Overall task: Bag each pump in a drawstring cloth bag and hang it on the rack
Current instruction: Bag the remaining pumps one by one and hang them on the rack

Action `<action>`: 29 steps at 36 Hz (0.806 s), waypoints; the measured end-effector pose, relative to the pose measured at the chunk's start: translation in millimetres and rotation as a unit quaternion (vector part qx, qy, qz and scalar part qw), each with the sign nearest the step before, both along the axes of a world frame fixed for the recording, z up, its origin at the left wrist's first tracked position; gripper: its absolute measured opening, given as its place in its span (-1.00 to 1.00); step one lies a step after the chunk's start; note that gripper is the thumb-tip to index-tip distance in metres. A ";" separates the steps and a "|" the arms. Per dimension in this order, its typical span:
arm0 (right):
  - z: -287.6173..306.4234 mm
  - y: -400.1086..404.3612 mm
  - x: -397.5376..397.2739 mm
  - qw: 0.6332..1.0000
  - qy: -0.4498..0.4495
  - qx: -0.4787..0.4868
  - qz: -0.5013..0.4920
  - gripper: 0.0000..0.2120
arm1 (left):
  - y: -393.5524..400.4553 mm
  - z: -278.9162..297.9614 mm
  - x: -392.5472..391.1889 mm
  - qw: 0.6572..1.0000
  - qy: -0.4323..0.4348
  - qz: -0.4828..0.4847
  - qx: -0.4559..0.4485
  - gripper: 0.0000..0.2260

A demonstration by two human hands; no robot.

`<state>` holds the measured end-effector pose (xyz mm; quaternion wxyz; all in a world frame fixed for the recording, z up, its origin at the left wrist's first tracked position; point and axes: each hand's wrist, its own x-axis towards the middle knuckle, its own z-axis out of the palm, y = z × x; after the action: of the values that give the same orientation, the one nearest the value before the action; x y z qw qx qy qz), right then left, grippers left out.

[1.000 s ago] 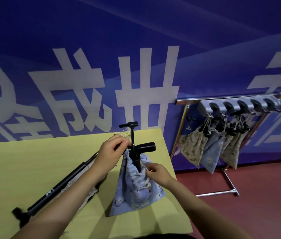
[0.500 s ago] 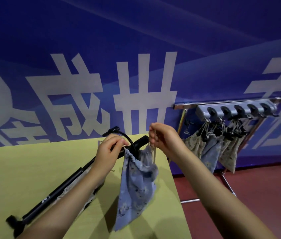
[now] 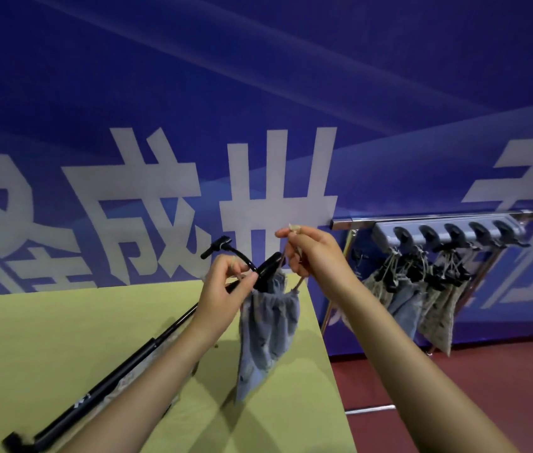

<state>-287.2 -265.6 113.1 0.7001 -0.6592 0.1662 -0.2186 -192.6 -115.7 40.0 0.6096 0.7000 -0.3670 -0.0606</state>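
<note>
A blue patterned drawstring bag (image 3: 266,335) hangs above the yellow table (image 3: 46,338). A black pump's handle and hose (image 3: 245,259) stick out of its gathered mouth. My left hand (image 3: 226,289) pinches the drawstring at the left side of the mouth. My right hand (image 3: 311,253) is raised beside it and pinches the other drawstring, pulled taut up from the bag. To the right stands a metal rack (image 3: 438,219) with a grey row of hooks (image 3: 448,232). Several bagged pumps (image 3: 422,295) hang from the hooks.
A second long black pump (image 3: 108,377) lies diagonally on the table over a pale patterned cloth bag (image 3: 134,377), partly hidden by my left forearm. Behind is a blue banner wall with white characters. Red floor lies to the right of the table edge.
The bag has been lifted off the table. My right hand has risen from the bag's side to above its mouth, drawing the string up and cinching the mouth tighter.
</note>
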 end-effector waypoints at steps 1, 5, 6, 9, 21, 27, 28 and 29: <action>-0.9 0.7 0.0 1.000 0.002 0.005 0.006 -0.78 | -1.0 -2.4 2.2 0.999 -0.019 0.013 0.029 -0.76; -6.5 1.7 0.3 1.000 0.005 0.020 0.016 -0.78 | -4.9 -4.8 4.7 0.988 -0.068 0.040 0.130 -0.70; -7.9 0.7 0.1 1.000 0.001 0.026 0.012 -0.77 | -5.5 -3.5 4.5 0.988 -0.065 0.037 0.137 -0.70; -10.6 -5.3 -0.8 0.998 -0.013 0.058 -0.013 -0.77 | -5.7 1.1 6.5 0.987 -0.044 0.025 0.153 -0.72; -40.4 -32.3 -1.0 0.983 0.015 0.137 -0.123 -0.76 | 5.7 -2.6 7.7 0.991 0.001 0.044 0.127 -0.73; -37.3 -24.6 2.1 0.990 0.011 0.095 -0.104 -0.76 | 13.0 -3.6 7.9 0.992 0.025 0.012 0.124 -0.72; -31.9 -21.8 2.8 0.993 0.009 0.077 -0.089 -0.76 | 12.7 -3.0 6.6 0.991 0.025 0.000 0.128 -0.72; -24.7 -18.4 3.0 0.996 0.011 0.056 -0.069 -0.76 | 11.9 -2.0 5.1 0.991 0.023 -0.012 0.132 -0.73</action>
<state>-284.3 -284.0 88.4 0.7172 -0.6084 0.2307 -0.2493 -187.5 -103.8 38.0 0.5193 0.7682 -0.3504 -0.1317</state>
